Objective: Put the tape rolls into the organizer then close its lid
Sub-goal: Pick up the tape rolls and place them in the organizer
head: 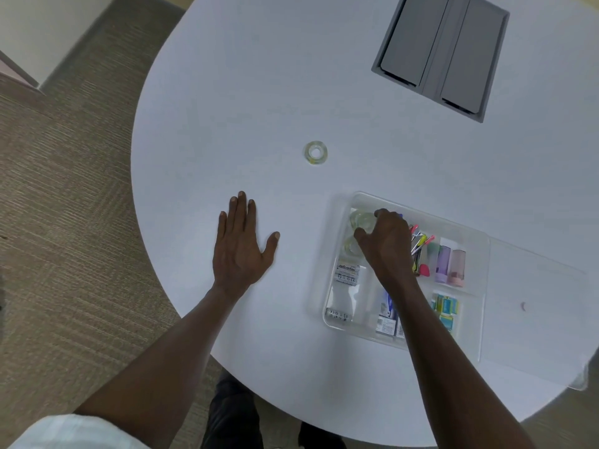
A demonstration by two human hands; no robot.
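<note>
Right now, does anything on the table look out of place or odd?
One tape roll lies alone on the white table, well apart from the clear organizer, where the right hand is at other rolls. The organizer's lid is open, lying flat beside it. Nothing looks spilled or damaged.

Three clear tape rolls are visible: one (316, 152) alone on the white surface (259, 92), two (360, 218) (351, 245) inside the single clear organizer (483, 254). Two hands, left (241, 246) and right (389, 241), appear. One grey hatch (440, 53) shows two flaps.
</note>
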